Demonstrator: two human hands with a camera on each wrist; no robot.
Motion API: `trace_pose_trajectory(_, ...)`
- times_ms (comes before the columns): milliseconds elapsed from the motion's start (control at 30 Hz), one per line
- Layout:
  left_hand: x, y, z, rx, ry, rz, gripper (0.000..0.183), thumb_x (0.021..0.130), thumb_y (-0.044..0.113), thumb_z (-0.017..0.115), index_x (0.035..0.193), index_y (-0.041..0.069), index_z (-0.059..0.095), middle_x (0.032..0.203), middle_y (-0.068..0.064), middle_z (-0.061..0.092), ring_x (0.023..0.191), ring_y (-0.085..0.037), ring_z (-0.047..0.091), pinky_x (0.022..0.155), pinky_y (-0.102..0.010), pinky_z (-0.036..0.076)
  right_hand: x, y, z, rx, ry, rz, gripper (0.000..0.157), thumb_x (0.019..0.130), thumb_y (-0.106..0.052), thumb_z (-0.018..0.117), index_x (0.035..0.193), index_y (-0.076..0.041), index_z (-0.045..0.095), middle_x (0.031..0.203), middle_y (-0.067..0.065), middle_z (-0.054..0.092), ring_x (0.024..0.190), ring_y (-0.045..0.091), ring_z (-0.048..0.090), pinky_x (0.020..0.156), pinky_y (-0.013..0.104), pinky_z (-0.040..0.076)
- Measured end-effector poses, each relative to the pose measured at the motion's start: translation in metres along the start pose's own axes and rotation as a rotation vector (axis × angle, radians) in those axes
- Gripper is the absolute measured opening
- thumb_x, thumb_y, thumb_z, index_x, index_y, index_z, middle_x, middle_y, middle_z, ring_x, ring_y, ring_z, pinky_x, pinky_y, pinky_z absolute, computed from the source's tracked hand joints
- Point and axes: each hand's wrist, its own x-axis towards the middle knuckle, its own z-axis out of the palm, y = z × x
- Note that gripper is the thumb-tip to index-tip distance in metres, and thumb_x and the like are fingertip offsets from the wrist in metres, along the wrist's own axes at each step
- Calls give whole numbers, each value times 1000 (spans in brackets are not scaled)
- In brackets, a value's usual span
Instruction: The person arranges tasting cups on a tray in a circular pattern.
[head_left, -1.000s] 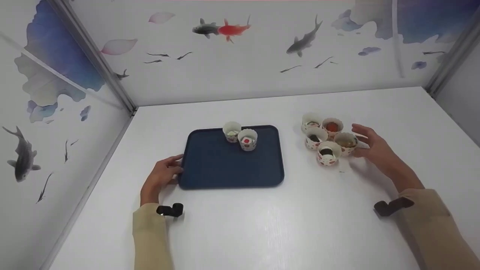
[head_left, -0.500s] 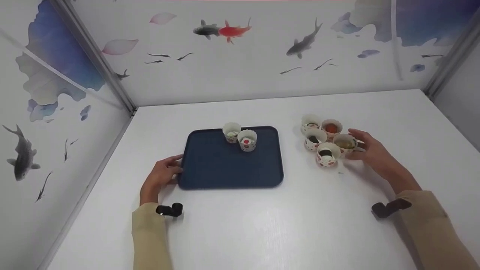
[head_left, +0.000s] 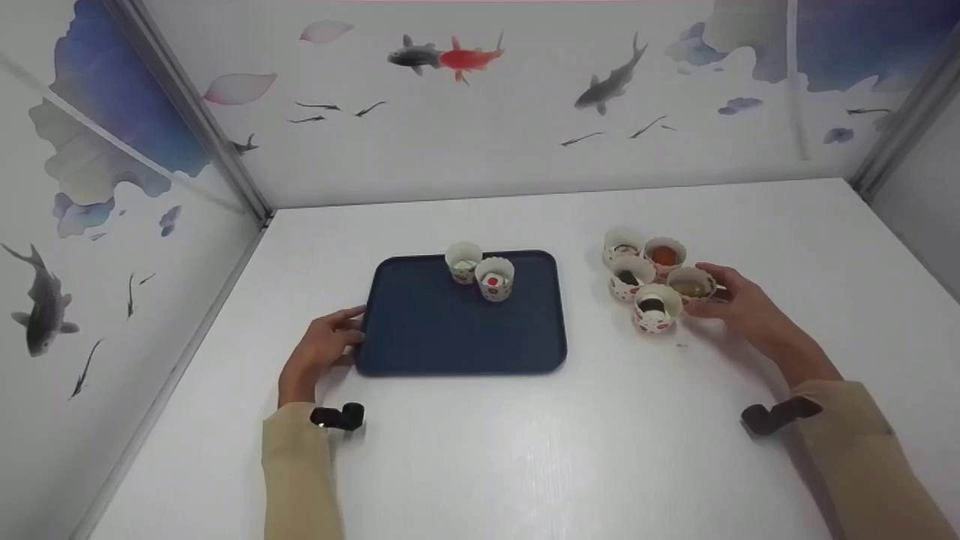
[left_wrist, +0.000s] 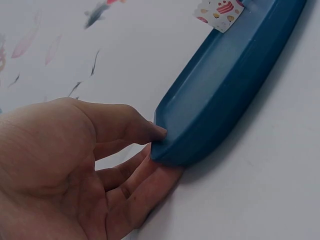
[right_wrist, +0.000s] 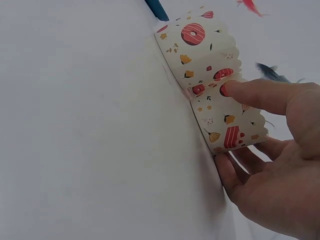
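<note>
My left hand (head_left: 321,346) pinches the left rim of a dark blue serving tray (head_left: 457,337). In the left wrist view the thumb lies over the rim and the fingers are under the tray's corner. Two paper baking cups (head_left: 495,279) with scalloped rims stand at the back of the tray, small food pieces inside. My right hand (head_left: 744,306) holds the rightmost paper baking cup (head_left: 691,286) of a cluster right of the tray, thumb on its near side and fingers behind. The right wrist view shows this cup (right_wrist: 230,120) printed with cakes and flowers, close against a neighbouring cup.
Several other cups stand close together beside the held one, among them a cup with a dark-wrapped piece (head_left: 656,319) and a cup with an orange-red filling (head_left: 664,257). A white table (head_left: 525,450) bears everything. Walls with painted fish (head_left: 611,82) enclose the back and sides.
My right hand has moved slightly left and closed its fingers round the rightmost cup. The left hand keeps its grip on the tray, which stays in place.
</note>
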Motion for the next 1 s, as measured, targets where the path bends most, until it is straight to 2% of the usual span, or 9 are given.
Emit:
trace_pose_trajectory(333, -1, 1, 0, -7, -5, -2, 57, 99, 7, 49, 155, 15, 40, 147, -19, 49, 124, -28, 57, 89, -31, 55, -1, -1, 3, -18, 58, 7, 91, 90, -42, 72, 159, -11, 22, 157, 23, 30, 142, 42, 30, 117, 59, 25)
trace_pose_trajectory(733, 0, 1, 1, -13, -12, 3, 57, 99, 5, 49, 155, 14, 40, 146, -18, 50, 119, -25, 59, 85, -29, 57, -3, -1, 2, -4, 99, 32, 91, 91, -48, 70, 160, -17, 21, 163, 18, 24, 143, 40, 32, 115, 58, 31)
trace_pose_trajectory(867, -1, 1, 1, -9, -13, -1, 57, 99, 5, 49, 155, 14, 39, 147, -19, 50, 119, -25, 59, 85, -29, 57, -5, -6, 1, -26, 132, 31, 90, 90, -50, 69, 160, -18, 23, 163, 17, 26, 139, 38, 35, 107, 49, 39)
trace_pose_trajectory(933, -1, 2, 1, -10, -9, -5, 57, 99, 5, 49, 155, 14, 39, 147, -19, 49, 120, -26, 58, 86, -29, 56, -6, -8, 1, -37, 147, 31, 91, 89, -52, 69, 160, -19, 24, 162, 17, 27, 137, 36, 36, 103, 44, 39)
trace_pose_trajectory(1000, -2, 3, 1, -10, -9, -2, 57, 100, 5, 49, 155, 14, 39, 147, -19, 49, 121, -26, 58, 86, -29, 56, -6, -11, 0, -33, 157, 25, 90, 90, -51, 70, 160, -18, 24, 162, 17, 27, 137, 37, 36, 104, 45, 39)
